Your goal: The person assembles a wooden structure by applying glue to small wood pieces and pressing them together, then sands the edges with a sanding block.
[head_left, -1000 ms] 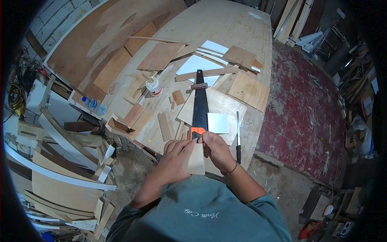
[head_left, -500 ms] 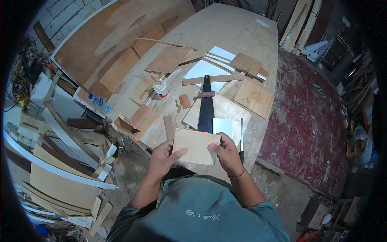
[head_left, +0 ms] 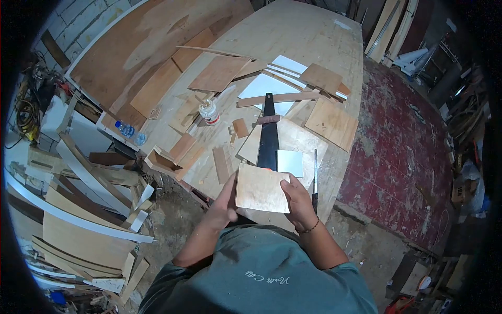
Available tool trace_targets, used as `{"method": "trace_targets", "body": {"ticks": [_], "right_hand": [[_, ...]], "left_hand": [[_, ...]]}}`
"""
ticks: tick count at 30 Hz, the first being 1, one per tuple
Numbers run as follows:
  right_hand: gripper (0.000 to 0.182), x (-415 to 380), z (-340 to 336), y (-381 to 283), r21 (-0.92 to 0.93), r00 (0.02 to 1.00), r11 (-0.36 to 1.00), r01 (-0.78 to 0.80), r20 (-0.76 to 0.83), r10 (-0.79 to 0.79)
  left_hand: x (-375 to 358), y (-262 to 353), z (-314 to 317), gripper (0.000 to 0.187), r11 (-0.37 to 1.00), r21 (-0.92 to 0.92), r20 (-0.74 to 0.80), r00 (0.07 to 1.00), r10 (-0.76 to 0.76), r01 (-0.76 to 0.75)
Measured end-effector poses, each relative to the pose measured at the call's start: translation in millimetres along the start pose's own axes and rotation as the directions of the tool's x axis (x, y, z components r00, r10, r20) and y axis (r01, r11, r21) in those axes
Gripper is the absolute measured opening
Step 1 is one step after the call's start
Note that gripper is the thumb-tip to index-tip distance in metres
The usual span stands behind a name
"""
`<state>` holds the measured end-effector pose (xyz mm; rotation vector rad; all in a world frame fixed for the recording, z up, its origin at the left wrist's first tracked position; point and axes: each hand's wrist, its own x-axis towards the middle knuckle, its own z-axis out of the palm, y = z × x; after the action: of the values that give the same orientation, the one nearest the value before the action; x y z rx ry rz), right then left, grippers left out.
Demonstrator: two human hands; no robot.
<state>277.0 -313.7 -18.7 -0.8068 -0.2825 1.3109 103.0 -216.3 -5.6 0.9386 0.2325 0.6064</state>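
Note:
A small rectangular plywood piece [head_left: 262, 189] is held up in front of my shirt, above the near edge of the workbench. My right hand [head_left: 300, 201] grips its right edge, thumb on the face and fingers behind. At the left edge, my left hand [head_left: 224, 205] has its fingers stretched out along the wood and its thumb apart; any contact behind the board is hidden. Just beyond the piece lies a handsaw [head_left: 269, 138] with a dark blade. A white-faced square panel [head_left: 290, 163] rests to the saw's right, beside a slim file-like tool [head_left: 315, 175] with a black handle.
The workbench [head_left: 293, 31] carries thin boards [head_left: 330, 124], a wood strip [head_left: 222, 165], a glue jar [head_left: 209, 112] and a small open wooden box [head_left: 162, 159]. Plastic bottles [head_left: 125, 129] stand at its left edge. Offcuts [head_left: 86, 204] crowd the floor at left.
My left thumb has come off the plywood's face and the left fingers have straightened. The piece has shifted slightly right and turned a little, still in my right hand.

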Motion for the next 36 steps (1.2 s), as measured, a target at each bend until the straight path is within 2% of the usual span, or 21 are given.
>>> {"method": "trace_targets", "body": {"ticks": [1, 2, 4, 5, 8, 9, 10, 11, 12, 14, 16, 18, 19, 20, 22, 24, 26, 30, 33, 35, 36], "right_hand": [[0.037, -0.8, 1.8, -1.3, 0.029, 0.999, 0.999, -0.041, -0.015, 0.042], [0.037, 1.3, -0.6, 1.4, 0.036, 0.999, 0.999, -0.04, -0.016, 0.04], [0.042, 7.7, -7.9, 9.8, 0.073, 0.978, 0.978, -0.198, 0.087, 0.191], [0.042, 9.2, -9.4, 11.1, 0.078, 0.978, 0.977, -0.196, 0.085, 0.189], [0.051, 11.6, -14.2, 11.7, -0.023, 0.93, 0.946, -0.324, 0.175, 0.323], [0.057, 9.0, -15.5, 14.5, -0.131, 0.96, 0.961, -0.243, 0.112, 0.258], [0.062, 7.5, -17.0, 18.4, -0.245, 0.981, 0.955, -0.165, 0.061, 0.185], [0.064, 10.5, -21.7, 23.6, -0.313, 0.972, 0.95, 0.02, 0.228, 0.055], [0.064, 11.8, -23.6, 25.1, -0.316, 0.97, 0.949, 0.017, 0.236, 0.061], [0.059, 5.2, -4.8, 13.9, -0.661, 0.864, 0.588, 0.465, 0.485, -0.138], [0.048, 1.8, 11.5, 15.1, -0.686, 0.854, 0.527, 0.502, 0.49, -0.176], [0.041, -1.5, 17.6, 15.5, -0.788, 0.924, 0.485, 0.379, 0.355, -0.144], [0.03, -3.7, 24.7, 9.3, -0.81, 0.957, 0.508, 0.292, 0.25, -0.149], [0.03, -0.5, 21.5, 12.6, -0.812, 0.956, 0.504, 0.295, 0.247, -0.161], [0.02, 5.4, 12.3, 23.4, -0.538, 0.93, 0.762, 0.361, 0.143, -0.339], [0.015, 5.0, 11.2, 22.2, -0.532, 0.922, 0.764, 0.365, 0.094, -0.375], [0.022, 7.3, 0.5, 21.3, -0.724, 0.959, 0.65, 0.232, 0.058, -0.278], [0.031, 11.2, 5.9, 14.0, -0.7, 0.981, 0.695, 0.166, 0.047, -0.187], [0.031, 21.5, 7.7, 14.2, -0.58, 0.987, 0.8, 0.155, 0.132, -0.095], [0.029, 29.4, 3.8, 14.5, -0.406, 0.987, 0.914, 0.006, 0.149, 0.06], [0.029, 32.3, 3.6, 14.6, -0.414, 0.987, 0.91, 0.001, 0.148, 0.066]], "left_hand": [[-0.1, 0.9, 2.4, 0.129, 0.985, 0.174, 0.039, 0.999, -0.011, 0.004], [2.1, -0.7, 4.2, 0.129, 0.984, 0.178, 0.04, 0.999, -0.017, 0.009], [8.1, -5.6, 9.9, 0.125, 0.953, 0.282, -0.056, 0.99, 0.128, -0.107], [11.6, -7.1, 9.2, 0.117, 0.968, 0.218, -0.072, 0.987, 0.143, -0.124], [22.1, -13.6, -2.6, 0.108, 0.939, 0.252, -0.152, 0.948, 0.279, -0.235], [22.6, -16.0, -1.6, 0.114, 0.95, 0.245, -0.312, 0.911, 0.268, -0.195], [23.6, -16.3, -4.5, 0.114, 0.949, 0.243, -0.32, 0.908, 0.272, -0.199], [24.5, -16.2, -9.7, 0.106, 0.938, 0.293, -0.35, 0.892, 0.285, -0.185], [24.8, -14.8, -13.9, 0.099, 0.924, 0.344, -0.379, 0.876, 0.299, -0.166], [24.1, -11.3, -15.0, 0.096, 0.939, 0.322, -0.402, 0.881, 0.251, -0.121], [23.1, -9.6, -13.1, 0.093, 0.954, 0.292, -0.414, 0.89, 0.191, -0.069], [29.3, -7.2, -9.0, 0.09, 0.948, 0.319, -0.453, 0.882, 0.133, 0.021], [33.1, -6.6, -2.9, 0.074, 0.952, 0.301, -0.457, 0.867, 0.197, -0.058], [34.3, -7.2, -2.7, 0.074, 0.952, 0.3, -0.446, 0.873, 0.197, -0.061], [32.2, -11.0, -3.6, 0.061, 0.968, 0.25, -0.419, 0.902, 0.105, 0.004], [28.8, -13.4, -5.4, 0.049, 0.976, 0.203, -0.388, 0.922, 0.008, 0.077], [31.1, -13.0, -7.5, 0.038, 0.977, 0.16, -0.346, 0.935, -0.077, 0.14], [35.6, -2.5, -16.5, 0.037, 0.974, 0.13, -0.344, 0.93, -0.131, 0.186], [37.3, 9.9, -33.7, 0.04, 0.958, 0.148, -0.33, 0.925, -0.187, 0.246], [40.3, 17.3, -37.6, 0.04, 0.965, 0.157, -0.299, 0.941, -0.156, 0.21], [40.3, 18.8, -38.6, 0.039, 0.969, 0.165, -0.271, 0.953, -0.134, 0.184]]}}
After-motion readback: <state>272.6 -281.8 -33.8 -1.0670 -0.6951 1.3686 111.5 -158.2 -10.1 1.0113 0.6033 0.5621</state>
